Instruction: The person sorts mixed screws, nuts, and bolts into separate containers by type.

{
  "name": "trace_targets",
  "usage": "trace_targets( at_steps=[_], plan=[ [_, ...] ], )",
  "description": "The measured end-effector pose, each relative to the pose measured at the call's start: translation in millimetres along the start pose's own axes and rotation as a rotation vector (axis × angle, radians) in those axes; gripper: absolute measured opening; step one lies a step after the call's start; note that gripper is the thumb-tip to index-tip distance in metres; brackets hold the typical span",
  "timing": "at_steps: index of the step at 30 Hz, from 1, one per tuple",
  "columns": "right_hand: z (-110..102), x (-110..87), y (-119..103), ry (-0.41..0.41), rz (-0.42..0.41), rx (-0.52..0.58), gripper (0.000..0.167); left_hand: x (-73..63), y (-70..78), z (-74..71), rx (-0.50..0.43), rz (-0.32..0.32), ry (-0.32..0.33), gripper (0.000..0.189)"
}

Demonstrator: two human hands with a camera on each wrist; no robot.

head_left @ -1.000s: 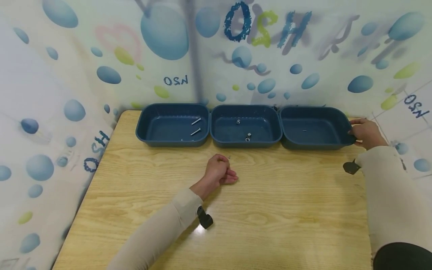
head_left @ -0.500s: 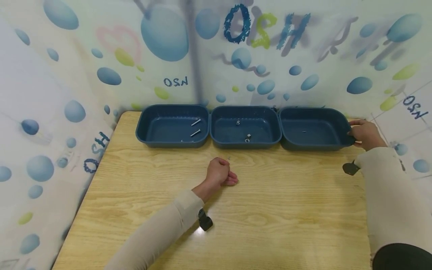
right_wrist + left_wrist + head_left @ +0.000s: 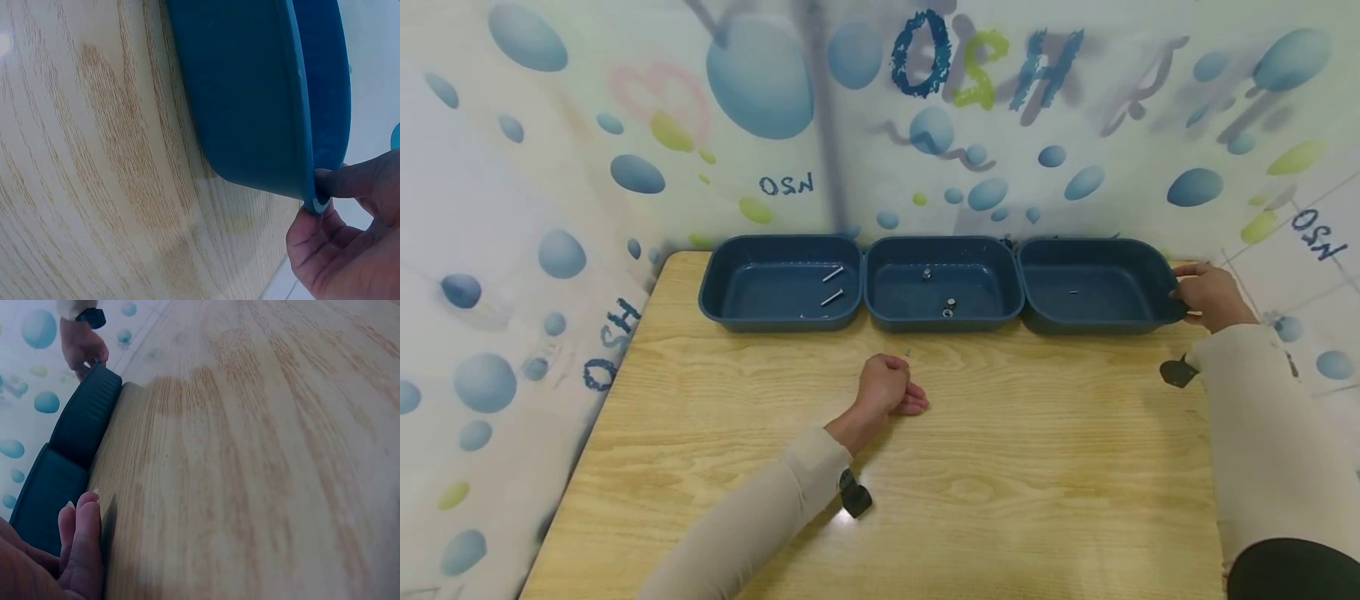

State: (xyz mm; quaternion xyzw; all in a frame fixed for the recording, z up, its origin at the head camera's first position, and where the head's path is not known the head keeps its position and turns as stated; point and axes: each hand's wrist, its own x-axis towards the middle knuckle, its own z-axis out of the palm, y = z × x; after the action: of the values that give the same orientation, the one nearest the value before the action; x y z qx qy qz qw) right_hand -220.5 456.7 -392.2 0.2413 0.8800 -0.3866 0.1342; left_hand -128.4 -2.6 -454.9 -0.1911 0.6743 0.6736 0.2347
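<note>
My right hand (image 3: 1213, 296) pinches the right end of a blue plastic bin (image 3: 244, 94), its thumb inside the rim and its fingers outside. In that bin lies one small thin metal piece (image 3: 1073, 292). My left hand (image 3: 886, 387) rests on the table in front of the middle bin (image 3: 943, 325), fingers loosely bent; two fingers show nearly straight in the left wrist view. A tiny pale thing (image 3: 907, 352), too small to name, is just beyond its fingers. The middle bin holds a few nuts (image 3: 927, 272). Two bolts (image 3: 832, 297) lie in the left bin (image 3: 778, 325).
The three bins stand in a row along the back edge of the wooden table (image 3: 1000, 467). Behind them hangs a white sheet (image 3: 865, 192) printed with blue and green drops. Sheeting also rises at the left and right sides.
My left hand has drawn slightly back toward me, away from the tiny thing. The right hand keeps its grip on the bin's end, and the bins stay put.
</note>
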Motion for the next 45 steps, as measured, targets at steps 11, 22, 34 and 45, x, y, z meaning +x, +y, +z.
trace_targets(
  at_steps=[11,22,34,45],
  plan=[
    [-2.4,-0.7,4.4,-0.004,0.004,0.007,0.061,-2.5,0.5,2.7,0.002,0.000,-0.001,0.019],
    [-0.7,-4.1,2.2,-0.009,-0.016,0.012,0.060,-10.8,4.4,16.4,0.015,0.006,-0.070,0.022],
    [-4.3,-2.4,3.6,-0.008,-0.020,0.022,0.060,-31.2,49.7,65.8,0.005,0.032,-0.171,0.025],
    [-2.3,2.1,2.6,0.000,-0.010,0.029,0.060,-27.0,84.9,115.4,-0.087,0.034,-0.145,0.009]
  ],
)
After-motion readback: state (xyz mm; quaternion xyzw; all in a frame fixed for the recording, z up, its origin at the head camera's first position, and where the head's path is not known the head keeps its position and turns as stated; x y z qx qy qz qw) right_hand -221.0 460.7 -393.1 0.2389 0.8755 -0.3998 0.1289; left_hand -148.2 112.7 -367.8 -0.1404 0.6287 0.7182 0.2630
